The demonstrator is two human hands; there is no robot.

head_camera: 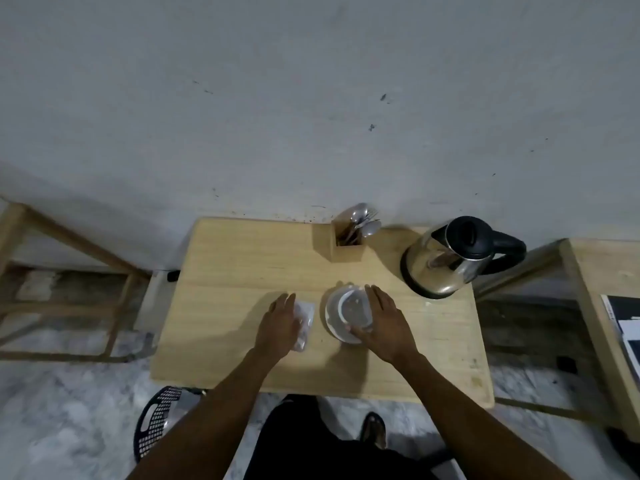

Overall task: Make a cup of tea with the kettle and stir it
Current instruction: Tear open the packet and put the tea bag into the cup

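Note:
A white cup stands on a white saucer in the middle of the wooden table. My right hand wraps around the cup's right side, thumb at its near rim. A clear plastic packet lies just left of the saucer, and my left hand rests on it with fingers stretched out. The steel kettle with a black lid and handle sits on its base at the table's back right. Spoons stick out of a wooden holder at the back.
A grey wall rises behind the table. A wooden frame stands to the left and another table with papers to the right. A dark perforated basket sits on the floor near my legs.

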